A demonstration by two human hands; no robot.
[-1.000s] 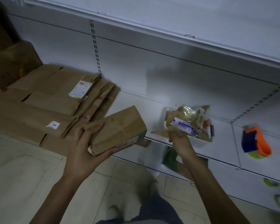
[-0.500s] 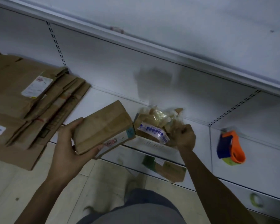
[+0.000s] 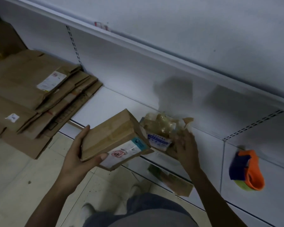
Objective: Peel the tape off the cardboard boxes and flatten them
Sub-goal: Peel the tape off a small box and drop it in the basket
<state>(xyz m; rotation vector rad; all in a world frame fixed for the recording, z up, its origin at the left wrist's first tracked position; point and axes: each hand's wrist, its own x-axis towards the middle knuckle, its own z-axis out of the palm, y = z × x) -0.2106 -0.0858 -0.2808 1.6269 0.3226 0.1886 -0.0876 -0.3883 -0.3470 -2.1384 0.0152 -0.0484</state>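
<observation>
My left hand (image 3: pixel 75 154) grips a small brown cardboard box (image 3: pixel 111 136) from its left end, thumb on the front face, which carries a white shipping label. Clear tape runs along the box's top. Just right of the box lies a heap of crumpled peeled tape and labels (image 3: pixel 162 128) in a small white basket on the low white shelf (image 3: pixel 115 102). My right hand (image 3: pixel 184 145) is at the heap's right side, blurred, with fingers spread and relaxed; nothing visibly held in it.
A stack of flattened cardboard boxes (image 3: pixel 31 99) lies on the shelf and floor at left. An orange and blue tape dispenser (image 3: pixel 246 169) sits on the shelf at right. A torn cardboard scrap (image 3: pixel 175 182) lies below the shelf edge. My legs and shoes stand on the tiled floor.
My right hand has let go of the tape wad at the basket and opened. My left hand has kept its grip on the box, with the label face now turned towards me.
</observation>
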